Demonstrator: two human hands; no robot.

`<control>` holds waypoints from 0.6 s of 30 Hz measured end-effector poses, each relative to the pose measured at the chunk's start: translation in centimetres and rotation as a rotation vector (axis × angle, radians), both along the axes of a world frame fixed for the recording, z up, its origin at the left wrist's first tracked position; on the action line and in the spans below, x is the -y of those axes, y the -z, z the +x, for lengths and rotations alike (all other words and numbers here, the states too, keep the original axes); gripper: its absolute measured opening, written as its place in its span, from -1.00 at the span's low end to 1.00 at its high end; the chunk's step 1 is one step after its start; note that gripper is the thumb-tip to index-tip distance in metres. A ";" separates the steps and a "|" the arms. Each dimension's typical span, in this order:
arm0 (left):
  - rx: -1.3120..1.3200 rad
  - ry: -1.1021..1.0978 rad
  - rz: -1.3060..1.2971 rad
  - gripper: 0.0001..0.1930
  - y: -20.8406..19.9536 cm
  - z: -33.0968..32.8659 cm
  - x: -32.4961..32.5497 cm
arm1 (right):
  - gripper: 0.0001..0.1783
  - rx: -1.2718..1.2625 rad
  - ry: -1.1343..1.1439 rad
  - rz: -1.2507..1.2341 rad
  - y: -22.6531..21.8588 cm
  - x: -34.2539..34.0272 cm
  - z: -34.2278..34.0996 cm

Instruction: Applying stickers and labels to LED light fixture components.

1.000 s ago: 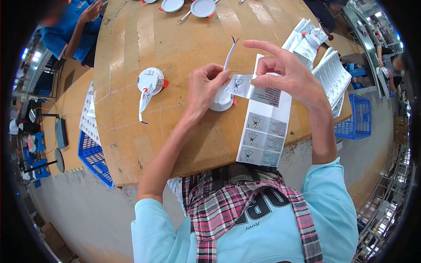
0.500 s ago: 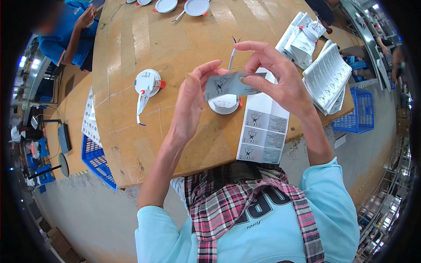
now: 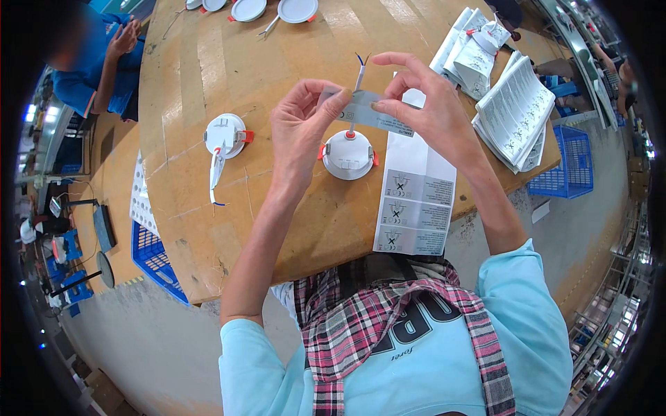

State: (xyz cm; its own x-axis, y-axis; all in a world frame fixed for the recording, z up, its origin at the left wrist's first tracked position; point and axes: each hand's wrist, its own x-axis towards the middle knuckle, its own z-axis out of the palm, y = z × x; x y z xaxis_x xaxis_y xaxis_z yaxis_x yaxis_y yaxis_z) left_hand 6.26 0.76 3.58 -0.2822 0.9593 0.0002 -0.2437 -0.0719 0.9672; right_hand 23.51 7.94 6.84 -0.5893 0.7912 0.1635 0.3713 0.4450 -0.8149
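Observation:
A grey printed sticker label (image 3: 369, 114) is stretched between my hands. My left hand (image 3: 300, 128) pinches its left end between thumb and fingers. Its other end is held by my right hand (image 3: 433, 114) between thumb and a finger, the index finger raised. The label crosses the white cable (image 3: 361, 78) of a round white downlight (image 3: 348, 158); I cannot tell whether it is stuck there. That downlight lies back up below my hands, with red clips at its sides. Right of it is a partly used sheet of labels (image 3: 415, 208).
A second downlight (image 3: 223, 133) with its cable lies at left. Several more downlights (image 3: 298, 10) lie at the far edge. Stacked label sheets (image 3: 513, 111) sit at right, another downlight (image 3: 488, 38) beyond them. Blue crates (image 3: 565, 163) flank the table. A person (image 3: 104, 62) stands far left.
The label has turned and been drawn out flatter across the cable. My left hand has shifted up, now gripping the label's left end. The downlight below shows more fully.

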 end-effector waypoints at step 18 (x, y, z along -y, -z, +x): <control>0.053 -0.144 0.053 -0.84 3.7 -0.8 -3.1 | -0.58 0.008 0.069 0.035 1.8 -2.3 -1.5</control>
